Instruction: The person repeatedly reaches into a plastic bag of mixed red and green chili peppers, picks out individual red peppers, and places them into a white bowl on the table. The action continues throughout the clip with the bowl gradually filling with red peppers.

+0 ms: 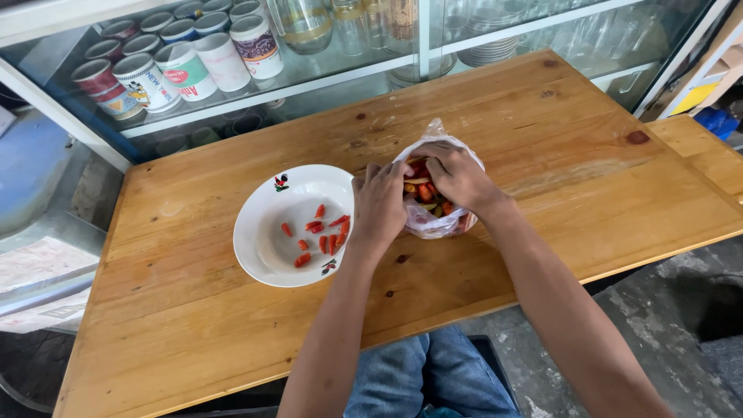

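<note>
1. Head view, left hand (379, 207): the fingers are curled and closed on the near left edge of a clear plastic bag (439, 220). The hand sits between the bag and the white bowl (263, 248), touching the bag; whether it also touches the bowl rim cannot be told.

2. Head view, right hand (458, 176): the fingers are bent down into the bag's open mouth, closed about the top of the bag or its contents. Exactly what the fingertips pinch is hidden by the hand itself.

3. Bag condition: thin, transparent and crumpled, standing on the wooden worktop (193, 325) with its mouth upward. A twisted tip of plastic rises just behind the right hand.

4. Bag contents: small chillies (425, 192), mostly red and orange with some yellow and green pieces, visible between the two hands.

5. Bowl, just left of the bag: round, white, shallow, with a small printed motif on the far rim and another on the near rim. It holds a loose scatter of red chillies (321, 232), grouped on the side closest to the bag.

6. Behind the bag, beyond the far worktop edge: a glass cabinet with a row of tins (186, 70) lying on their sides, glass jars (306, 23), and stacked plates (491, 50).

7. Below the bag, at the near worktop edge: the person's blue jeans (426, 371).
</note>
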